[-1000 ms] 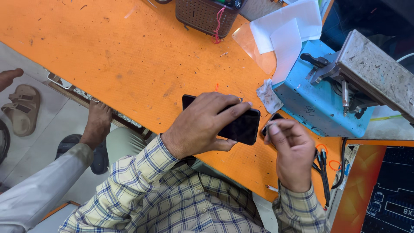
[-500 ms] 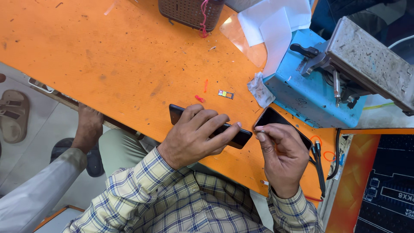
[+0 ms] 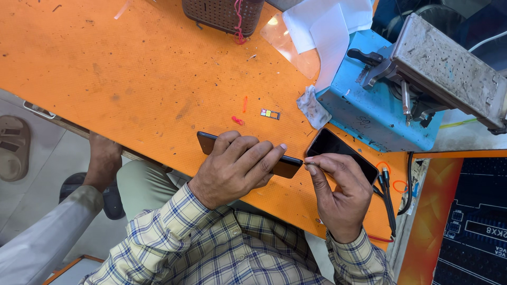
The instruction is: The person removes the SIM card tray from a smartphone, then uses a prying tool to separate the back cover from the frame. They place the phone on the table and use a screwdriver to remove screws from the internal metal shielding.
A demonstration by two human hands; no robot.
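On the orange table (image 3: 132, 68), left hand (image 3: 232, 169) grips a dark phone (image 3: 288, 166) on edge; right hand (image 3: 338, 190) pinches something thin, perhaps a pin, at its end; small card tray (image 3: 270, 113) already lies out.

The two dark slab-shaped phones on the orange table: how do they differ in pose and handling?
The dark phone under the left hand is tipped on its long edge, gripped by that hand's fingers; the second dark phone lies flat, screen up, beside the right hand. The first is mostly hidden; the second shows most of its glossy face. Both are black and rectangular.
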